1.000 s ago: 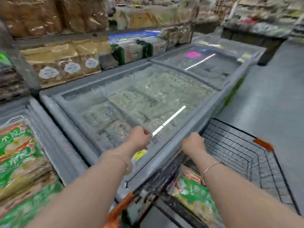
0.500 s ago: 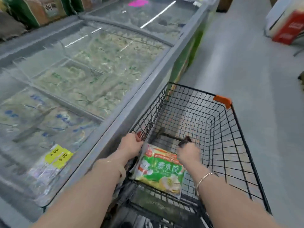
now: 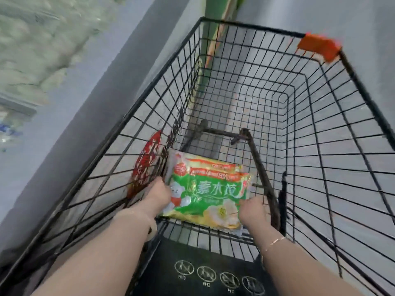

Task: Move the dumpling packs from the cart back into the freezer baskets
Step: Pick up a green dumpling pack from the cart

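A green dumpling pack (image 3: 210, 192) with white characters and orange bands lies at the near end of the black wire cart (image 3: 252, 28); a second pack's edge shows beneath it. My left hand (image 3: 157, 194) grips the pack's left edge. My right hand (image 3: 252, 208) holds its lower right corner. The freezer (image 3: 89, 86) runs along the cart's left side, its glass lid showing blurred pale packs at the upper left.
A red round tag (image 3: 147, 163) hangs on the cart's left wall by my left hand. A rusty folding bar (image 3: 258, 165) stands right of the pack. The cart's black child-seat flap (image 3: 205, 272) lies near me. Grey floor (image 3: 352, 20) stretches beyond.
My view has dropped from the freezer lid down into the cart. Both hands left the freezer edge, went into the cart and took hold of the green pack's sides.
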Demonstrator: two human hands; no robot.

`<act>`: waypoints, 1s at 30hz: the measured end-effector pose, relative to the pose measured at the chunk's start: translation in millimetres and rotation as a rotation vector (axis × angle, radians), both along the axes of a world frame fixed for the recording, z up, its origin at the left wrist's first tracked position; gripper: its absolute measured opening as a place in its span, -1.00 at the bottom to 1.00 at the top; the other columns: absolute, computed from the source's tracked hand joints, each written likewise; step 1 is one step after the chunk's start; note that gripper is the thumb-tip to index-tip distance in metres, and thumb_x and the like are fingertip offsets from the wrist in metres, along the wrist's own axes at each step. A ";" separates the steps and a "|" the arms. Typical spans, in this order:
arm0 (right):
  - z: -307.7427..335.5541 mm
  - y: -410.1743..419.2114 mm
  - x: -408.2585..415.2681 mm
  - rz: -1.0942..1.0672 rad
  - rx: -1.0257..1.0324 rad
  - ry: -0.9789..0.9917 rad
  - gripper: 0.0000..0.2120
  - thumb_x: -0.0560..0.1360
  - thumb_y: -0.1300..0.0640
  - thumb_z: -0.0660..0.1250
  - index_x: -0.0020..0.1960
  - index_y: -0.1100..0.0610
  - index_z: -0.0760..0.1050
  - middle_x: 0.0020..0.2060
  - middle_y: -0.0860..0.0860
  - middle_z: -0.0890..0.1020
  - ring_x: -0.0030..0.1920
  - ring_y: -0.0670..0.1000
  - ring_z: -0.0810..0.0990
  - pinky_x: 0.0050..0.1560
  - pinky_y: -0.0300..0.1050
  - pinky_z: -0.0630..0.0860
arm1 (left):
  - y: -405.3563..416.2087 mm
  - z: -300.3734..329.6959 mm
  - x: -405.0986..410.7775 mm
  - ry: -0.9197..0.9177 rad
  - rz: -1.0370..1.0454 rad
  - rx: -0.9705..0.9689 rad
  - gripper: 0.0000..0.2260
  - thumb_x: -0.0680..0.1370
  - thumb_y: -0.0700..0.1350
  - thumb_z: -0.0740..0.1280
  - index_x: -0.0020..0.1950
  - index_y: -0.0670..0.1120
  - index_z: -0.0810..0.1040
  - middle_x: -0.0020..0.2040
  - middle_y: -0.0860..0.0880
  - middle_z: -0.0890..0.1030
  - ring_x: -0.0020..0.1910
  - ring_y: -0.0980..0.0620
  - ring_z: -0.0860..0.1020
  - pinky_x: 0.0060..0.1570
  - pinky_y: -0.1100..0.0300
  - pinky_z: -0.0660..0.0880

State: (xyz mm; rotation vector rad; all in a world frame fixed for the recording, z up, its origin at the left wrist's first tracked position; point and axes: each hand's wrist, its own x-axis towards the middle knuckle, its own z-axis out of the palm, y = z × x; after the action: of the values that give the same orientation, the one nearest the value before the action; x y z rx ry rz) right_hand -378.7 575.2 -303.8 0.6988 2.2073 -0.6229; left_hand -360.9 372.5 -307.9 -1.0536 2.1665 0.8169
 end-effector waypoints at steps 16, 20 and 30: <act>-49.3 5.3 -5.9 -0.287 0.017 0.015 -0.86 0.59 0.20 0.16 -0.07 0.23 0.44 -0.16 0.17 0.55 -0.19 0.10 0.46 -0.25 -0.18 0.33 | -1.0 -38.6 -9.8 -0.067 0.102 -0.022 -0.70 0.60 -0.17 0.22 0.29 -0.26 0.50 0.29 -0.22 0.54 0.26 -0.18 0.51 0.26 0.08 0.40; -47.3 2.6 -5.8 -0.403 0.076 0.029 -0.80 0.58 0.33 0.07 -0.17 0.26 0.40 -0.17 0.16 0.49 -0.26 0.08 0.43 -0.30 -0.12 0.33 | -0.9 -36.7 -8.2 -0.106 0.023 -0.049 -0.71 0.60 -0.11 0.23 0.18 -0.28 0.56 0.19 -0.25 0.59 0.17 -0.19 0.55 0.14 0.06 0.45; -26.9 3.6 -1.1 -0.300 0.149 0.128 -0.74 0.57 0.29 0.05 0.16 0.33 0.42 0.05 0.26 0.52 -0.15 0.11 0.40 -0.18 -0.07 0.32 | 28.6 -19.6 2.3 -0.167 -0.698 -0.357 -0.76 0.53 -0.29 0.24 0.17 -0.15 0.54 0.09 -0.07 0.63 0.09 -0.09 0.62 -0.03 0.11 0.54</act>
State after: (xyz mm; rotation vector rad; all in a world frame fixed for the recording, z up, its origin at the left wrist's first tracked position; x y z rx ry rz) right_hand -379.8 578.8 -330.6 1.1095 2.3025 -0.6714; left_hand -358.6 401.1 -327.5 -0.4202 2.3397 0.0231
